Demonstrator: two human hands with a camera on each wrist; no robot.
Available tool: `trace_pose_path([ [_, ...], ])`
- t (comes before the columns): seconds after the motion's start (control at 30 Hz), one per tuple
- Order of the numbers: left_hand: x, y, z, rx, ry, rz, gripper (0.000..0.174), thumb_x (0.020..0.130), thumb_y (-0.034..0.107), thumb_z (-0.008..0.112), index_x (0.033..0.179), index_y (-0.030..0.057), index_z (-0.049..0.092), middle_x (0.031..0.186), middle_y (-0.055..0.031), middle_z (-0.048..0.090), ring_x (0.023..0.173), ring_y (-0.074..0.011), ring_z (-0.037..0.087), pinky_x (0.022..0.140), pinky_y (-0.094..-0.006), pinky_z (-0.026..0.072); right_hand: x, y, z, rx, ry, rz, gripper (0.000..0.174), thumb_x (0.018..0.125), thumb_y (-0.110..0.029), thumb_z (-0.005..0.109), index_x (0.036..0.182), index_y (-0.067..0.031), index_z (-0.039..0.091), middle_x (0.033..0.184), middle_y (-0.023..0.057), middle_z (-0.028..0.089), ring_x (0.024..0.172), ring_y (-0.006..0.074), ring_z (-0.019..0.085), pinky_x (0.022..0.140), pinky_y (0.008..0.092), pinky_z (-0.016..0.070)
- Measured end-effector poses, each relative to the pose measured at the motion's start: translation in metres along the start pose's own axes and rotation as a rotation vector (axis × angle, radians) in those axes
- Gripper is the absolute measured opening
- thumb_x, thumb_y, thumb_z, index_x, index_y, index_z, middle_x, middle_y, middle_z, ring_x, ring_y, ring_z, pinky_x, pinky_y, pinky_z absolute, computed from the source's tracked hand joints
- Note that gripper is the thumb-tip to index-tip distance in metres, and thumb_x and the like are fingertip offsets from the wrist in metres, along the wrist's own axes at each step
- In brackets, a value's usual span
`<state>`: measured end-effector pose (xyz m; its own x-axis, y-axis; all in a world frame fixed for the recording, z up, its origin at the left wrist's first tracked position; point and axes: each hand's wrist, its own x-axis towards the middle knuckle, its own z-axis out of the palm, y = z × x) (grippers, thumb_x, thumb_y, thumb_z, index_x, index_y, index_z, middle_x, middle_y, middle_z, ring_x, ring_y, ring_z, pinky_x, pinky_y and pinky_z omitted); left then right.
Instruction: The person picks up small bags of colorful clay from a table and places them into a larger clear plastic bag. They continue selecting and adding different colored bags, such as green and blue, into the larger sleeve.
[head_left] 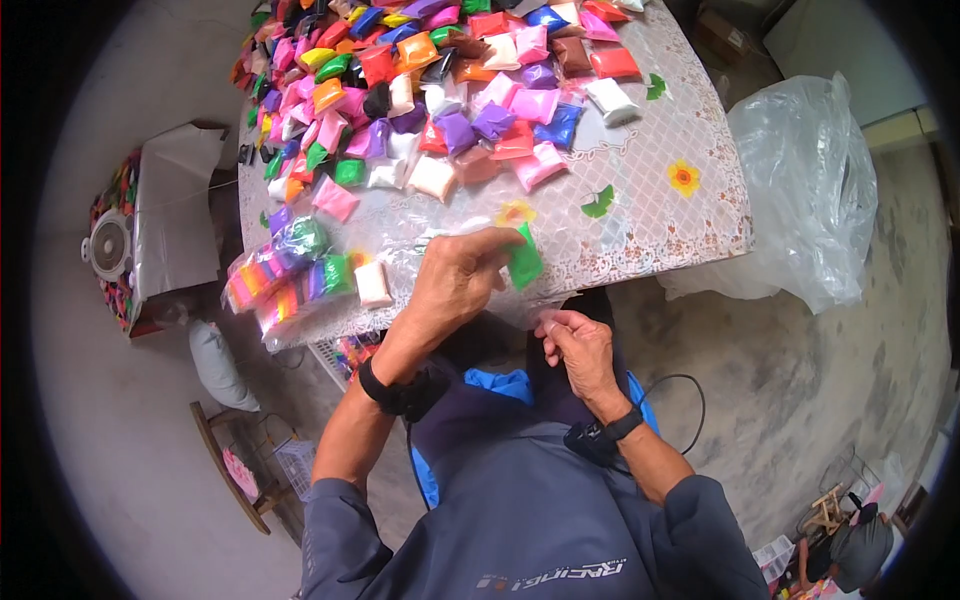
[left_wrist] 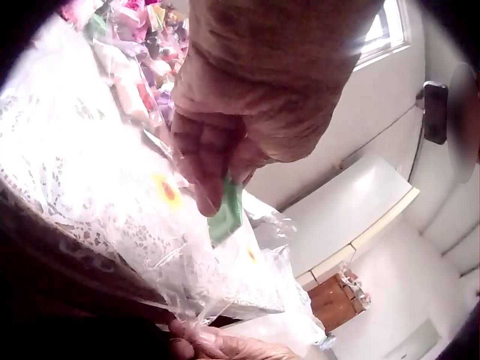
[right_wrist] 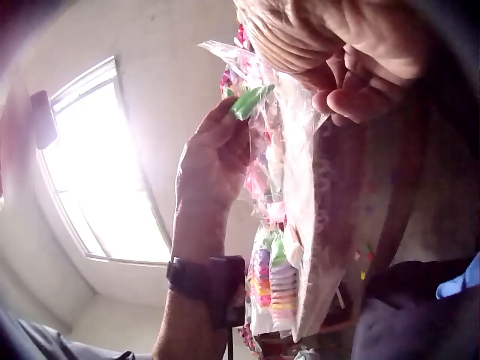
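My left hand (head_left: pixel 455 275) pinches a small green packet (head_left: pixel 525 257) between thumb and fingers, over the table's near edge. In the left wrist view the green packet (left_wrist: pixel 226 217) hangs below the fingertips. Lower and to the right, my right hand (head_left: pixel 582 352) pinches the edge of a thin clear plastic bag (right_wrist: pixel 298 105) in front of my lap. Much of that bag is hard to make out against the pale tablecloth. To the left of my left hand lie clear bags filled with rows of coloured packets (head_left: pixel 275 275), with a single white packet (head_left: pixel 373 286) beside them.
A large heap of coloured packets (head_left: pixel 440 90) covers the far part of the table, which has a patterned lace tablecloth (head_left: pixel 690 225). A big clear plastic sack (head_left: pixel 805 190) hangs at the table's right side. At the left stands a box with a fan-like round object (head_left: pixel 110 245).
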<state>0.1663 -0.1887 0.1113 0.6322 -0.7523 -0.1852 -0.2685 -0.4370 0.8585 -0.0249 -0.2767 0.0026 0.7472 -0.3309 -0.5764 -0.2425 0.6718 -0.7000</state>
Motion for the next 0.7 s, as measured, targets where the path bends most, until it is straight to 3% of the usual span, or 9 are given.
trace_pose_path([
  [0.13,0.002,-0.003,-0.001,0.045,-0.019,0.082,0.023,0.092,-0.007,0.058,0.109,-0.0010,0.072,0.078,-0.0078,0.072,0.070,-0.0133,0.070,0.065,-0.0279,0.0550,0.000,0.001,0.000,0.009,-0.013,0.007,0.024,0.095,-0.011,0.061,0.110,0.0066,0.069,0.087,0.0071,0.071,0.062,0.0060,0.058,0.054,0.0215,0.0479],
  [0.23,0.002,-0.003,0.002,0.011,0.075,0.096,0.022,0.090,-0.007,0.060,0.106,0.0002,0.073,0.078,-0.0099,0.073,0.071,-0.0144,0.070,0.066,-0.0292,0.0553,0.003,0.000,0.000,-0.037,0.000,-0.027,0.024,0.095,-0.011,0.061,0.109,0.0065,0.070,0.087,0.0070,0.071,0.063,0.0059,0.058,0.054,0.0215,0.0479],
  [0.33,0.003,-0.008,0.003,0.249,0.095,0.154,0.022,0.088,-0.007,0.062,0.105,0.0018,0.074,0.079,-0.0145,0.073,0.072,-0.0177,0.071,0.067,-0.0315,0.0553,0.004,-0.002,0.001,-0.016,-0.009,-0.016,0.024,0.095,-0.011,0.061,0.110,0.0070,0.069,0.087,0.0070,0.071,0.063,0.0062,0.058,0.054,0.0215,0.0479],
  [0.5,0.003,-0.010,0.007,0.303,0.050,0.188,0.021,0.087,-0.006,0.063,0.103,0.0019,0.074,0.084,-0.0196,0.072,0.075,-0.0286,0.074,0.069,-0.0341,0.0554,0.005,-0.002,0.000,0.001,0.009,0.001,0.025,0.095,-0.010,0.062,0.112,0.0077,0.068,0.087,0.0072,0.070,0.063,0.0065,0.058,0.054,0.0213,0.0477],
  [0.7,0.004,-0.016,0.006,0.346,-0.007,0.232,0.017,0.087,-0.001,0.065,0.101,0.0015,0.075,0.084,-0.0197,0.072,0.075,-0.0296,0.073,0.069,-0.0358,0.0558,0.006,0.000,0.000,0.040,-0.010,0.011,0.024,0.095,-0.010,0.063,0.111,0.0076,0.068,0.087,0.0076,0.071,0.063,0.0064,0.058,0.053,0.0212,0.0473],
])
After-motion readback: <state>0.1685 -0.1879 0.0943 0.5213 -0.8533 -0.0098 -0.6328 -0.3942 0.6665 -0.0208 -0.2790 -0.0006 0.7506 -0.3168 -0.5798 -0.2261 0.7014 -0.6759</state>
